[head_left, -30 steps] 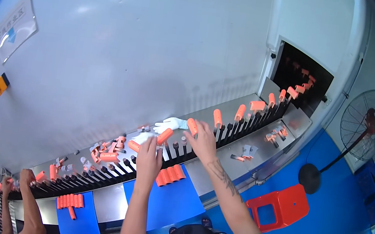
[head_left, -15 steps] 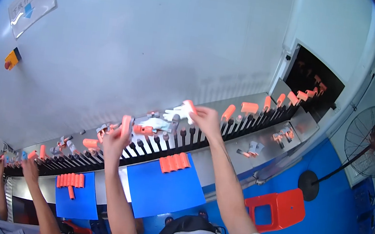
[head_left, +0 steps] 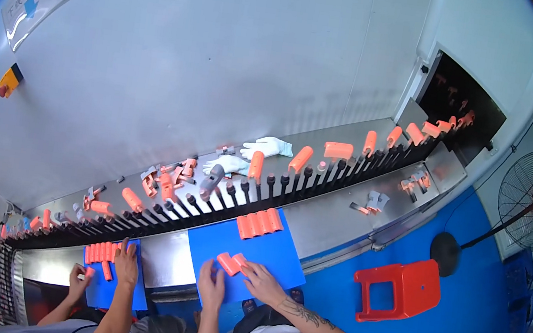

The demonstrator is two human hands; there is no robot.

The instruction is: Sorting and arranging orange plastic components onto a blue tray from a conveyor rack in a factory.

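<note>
Hands low in the frame work on a blue mat at the near edge of a steel bench. The right hand lies over two loose orange sleeves near the mat's front, fingers curled on them; whether it truly pinches one I cannot tell. The left hand rests just beside, at the mat's lower left corner, fingers loosely together and holding nothing that shows.

Judged from how things lie, the work is partway. Along the black peg conveyor, which runs from lower left to upper right, pegs toward the dark oven opening carry orange sleeves, while many pegs in the middle stretch directly above the mat stand bare. A tidy row of orange sleeves waits at the mat's far edge, untouched.

No bins or boxes show; the mat serves as the stock place, holding that row and the two loose pieces. White gloves lie behind the conveyor. To the left, another person's hands work a second blue mat with its own orange pieces. A red stool stands on the blue floor at right.
</note>
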